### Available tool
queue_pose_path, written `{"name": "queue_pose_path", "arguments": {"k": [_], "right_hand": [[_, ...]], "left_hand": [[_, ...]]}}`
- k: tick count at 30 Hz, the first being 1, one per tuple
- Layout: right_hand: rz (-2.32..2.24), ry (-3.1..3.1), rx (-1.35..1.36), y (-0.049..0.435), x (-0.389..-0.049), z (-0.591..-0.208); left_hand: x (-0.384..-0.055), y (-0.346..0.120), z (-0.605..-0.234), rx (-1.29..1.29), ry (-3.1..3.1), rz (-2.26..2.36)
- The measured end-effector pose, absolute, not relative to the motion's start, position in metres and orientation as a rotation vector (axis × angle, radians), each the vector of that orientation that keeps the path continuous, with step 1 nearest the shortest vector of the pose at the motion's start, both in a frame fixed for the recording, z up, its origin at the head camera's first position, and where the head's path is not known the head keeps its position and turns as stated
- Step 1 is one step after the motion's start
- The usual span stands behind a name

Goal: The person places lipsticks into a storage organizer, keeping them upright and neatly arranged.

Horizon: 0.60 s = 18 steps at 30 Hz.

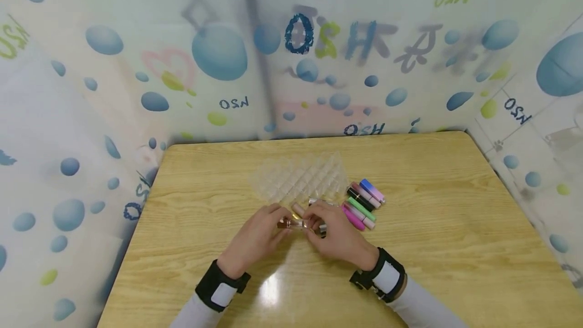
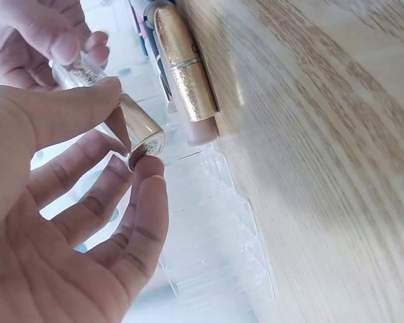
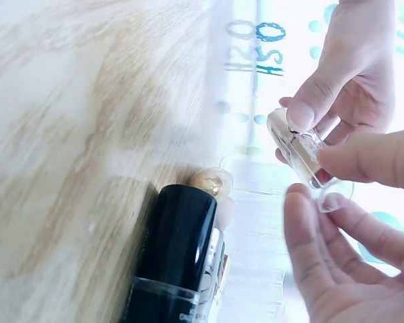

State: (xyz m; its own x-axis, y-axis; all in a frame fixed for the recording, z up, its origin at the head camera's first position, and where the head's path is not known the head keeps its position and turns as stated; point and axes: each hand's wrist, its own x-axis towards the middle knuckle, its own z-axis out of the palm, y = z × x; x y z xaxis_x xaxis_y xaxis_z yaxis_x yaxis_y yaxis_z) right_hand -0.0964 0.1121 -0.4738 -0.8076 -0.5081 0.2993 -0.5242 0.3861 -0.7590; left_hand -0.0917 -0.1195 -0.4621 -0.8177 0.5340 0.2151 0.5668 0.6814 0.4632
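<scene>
A lipstick (image 1: 293,223) with a gold base (image 2: 140,121) and a clear cap (image 3: 333,192) is held level between both hands above the table. My left hand (image 1: 259,232) pinches the gold base end between thumb and fingers. On the other end, my right hand (image 1: 339,234) grips the clear part with its thumb and fingertips. Some dark red shows through the clear part in the right wrist view. Close beyond the hands lie a gold lipstick (image 2: 185,67) and a black lipstick tube (image 3: 175,235).
A clear plastic tray (image 1: 298,178) with a grid of compartments lies behind the hands. To the right, several lip tubes rest side by side, among them a blue-purple tube (image 1: 371,190), a green tube (image 1: 362,209) and a magenta tube (image 1: 354,217). A patterned curtain (image 1: 218,115) stands behind the wooden table (image 1: 455,247).
</scene>
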Motion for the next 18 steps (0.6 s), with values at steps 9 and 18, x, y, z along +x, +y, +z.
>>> {"name": "queue_pose_path", "arguments": {"k": [9,18], "right_hand": [[1.524,-2.456,0.942,0.116,-0.099,-0.464],[1.49,-2.401,1.006,0.12,-0.098,-0.453]], "left_hand": [[-0.092,-0.114,-0.459,-0.919,-2.749,-0.809],[-0.091,-0.109,-0.458,-0.926,-2.722,-0.776]]}}
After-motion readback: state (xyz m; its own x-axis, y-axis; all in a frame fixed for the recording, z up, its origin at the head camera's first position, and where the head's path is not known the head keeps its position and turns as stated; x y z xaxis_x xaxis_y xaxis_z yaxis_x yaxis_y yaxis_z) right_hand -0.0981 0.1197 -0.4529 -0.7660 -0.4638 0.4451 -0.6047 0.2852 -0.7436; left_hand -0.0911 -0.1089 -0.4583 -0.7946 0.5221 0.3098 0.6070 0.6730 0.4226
